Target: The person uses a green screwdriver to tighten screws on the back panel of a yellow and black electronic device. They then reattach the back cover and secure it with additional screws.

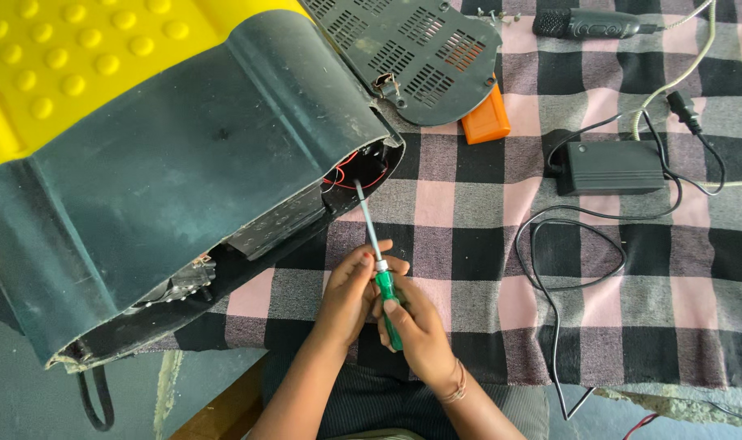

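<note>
Both hands met on the green-handled screwdriver (385, 285): your left hand (348, 297) pinched the shaft near the collar, your right hand (416, 330) was wrapped round the handle. Its tip sat inside the open end of the large dark housing with the yellow studded top (167, 179), which lay on the checked cloth (631, 310) covering the counter. That housing stood already opened; red wiring (344, 173) and a metal part showed within. The perforated cover plate (411, 57) lay detached beside it. Refitting remained undone.
</note>
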